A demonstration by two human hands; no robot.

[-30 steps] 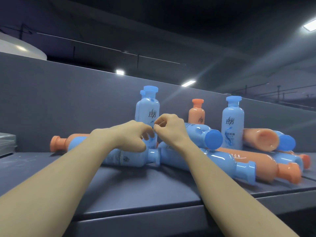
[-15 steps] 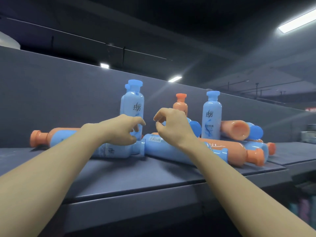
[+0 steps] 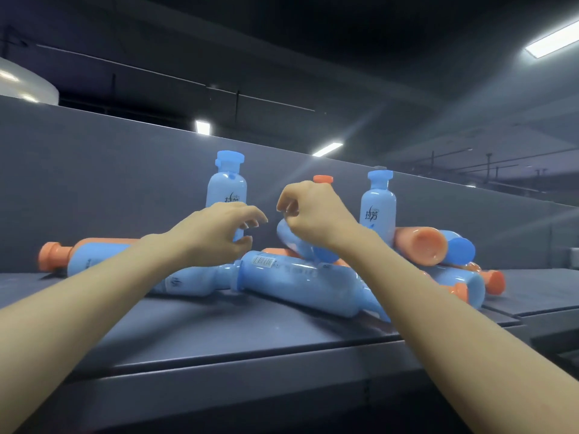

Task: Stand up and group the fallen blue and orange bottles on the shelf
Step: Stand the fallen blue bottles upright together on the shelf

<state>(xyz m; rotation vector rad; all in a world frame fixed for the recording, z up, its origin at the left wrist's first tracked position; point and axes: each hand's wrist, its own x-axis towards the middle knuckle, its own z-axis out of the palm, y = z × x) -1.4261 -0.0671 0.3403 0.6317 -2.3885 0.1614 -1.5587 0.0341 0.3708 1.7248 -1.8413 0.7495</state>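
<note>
A heap of fallen blue and orange bottles lies on the dark shelf. A large blue bottle lies on its side in front, a barcode on it. Two blue bottles stand upright at the back, one on the left and one on the right. Only the cap of an upright orange bottle shows behind my right hand. An orange bottle lies with its base toward me. My left hand hovers over the pile, fingers curled and apart, holding nothing. My right hand is raised above the pile, fingers loosely bent, empty.
The shelf's grey back wall rises behind the bottles. An orange-capped bottle lies at the far left. A second shelf section continues on the right past a seam. Ceiling lights glow overhead.
My two hands have moved apart from each other, and the right one has risen above the pile. The camera has shifted a little.
</note>
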